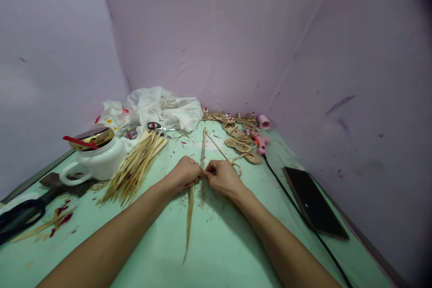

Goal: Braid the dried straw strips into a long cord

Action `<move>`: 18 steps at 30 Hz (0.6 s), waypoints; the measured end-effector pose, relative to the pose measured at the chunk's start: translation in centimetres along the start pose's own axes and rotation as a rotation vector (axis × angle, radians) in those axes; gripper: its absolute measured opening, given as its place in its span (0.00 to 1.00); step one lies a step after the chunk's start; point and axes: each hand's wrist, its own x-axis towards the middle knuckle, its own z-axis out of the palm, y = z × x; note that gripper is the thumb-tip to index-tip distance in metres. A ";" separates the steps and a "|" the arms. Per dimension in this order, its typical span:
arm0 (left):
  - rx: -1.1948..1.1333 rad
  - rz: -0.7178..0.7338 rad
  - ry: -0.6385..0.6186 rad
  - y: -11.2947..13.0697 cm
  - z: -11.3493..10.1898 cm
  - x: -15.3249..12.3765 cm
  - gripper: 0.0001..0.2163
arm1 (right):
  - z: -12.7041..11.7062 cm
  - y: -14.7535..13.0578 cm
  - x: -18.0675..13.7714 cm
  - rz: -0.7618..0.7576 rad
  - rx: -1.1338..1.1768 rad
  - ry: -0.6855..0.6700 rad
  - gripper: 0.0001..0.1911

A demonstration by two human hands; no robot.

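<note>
In the middle of the head view, my left hand point(187, 172) is closed, its fingers pinching the near end of a thin braided straw cord point(203, 146). A loose flat straw strand point(189, 220) hangs from beneath that hand toward me. My right hand point(223, 176) is closed too, thumb and fingertips pinched on the same cord right beside the left fingers. Beyond the hands the cord runs away from me, bends sharply, and comes back to the right, ending in a loop near my right knuckles. The exact grip point is partly hidden by the fingers.
Left stand a bundle of straw strips point(138, 166), a white mug point(101, 162), and dark-handled scissors point(23, 216). Smaller scissors point(158, 127) lie near a white plastic bag point(165, 105). Coiled straw pieces point(238, 144), a pink glue gun point(261, 141) with black cable, and a phone point(313, 202) are right.
</note>
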 end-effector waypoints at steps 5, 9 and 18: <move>-0.025 -0.073 0.036 -0.1 0.7 -0.2 0.08 | -0.9 -1.9 -1.2 0.155 -0.173 0.004 0.08; -0.165 -0.066 -0.026 -0.5 0.6 -0.1 0.07 | -0.4 -2.5 -2.2 0.064 -0.193 -0.002 0.09; -0.258 0.091 -0.167 -1.2 -0.8 0.3 0.06 | -1.0 -1.6 -1.3 0.154 0.086 0.118 0.11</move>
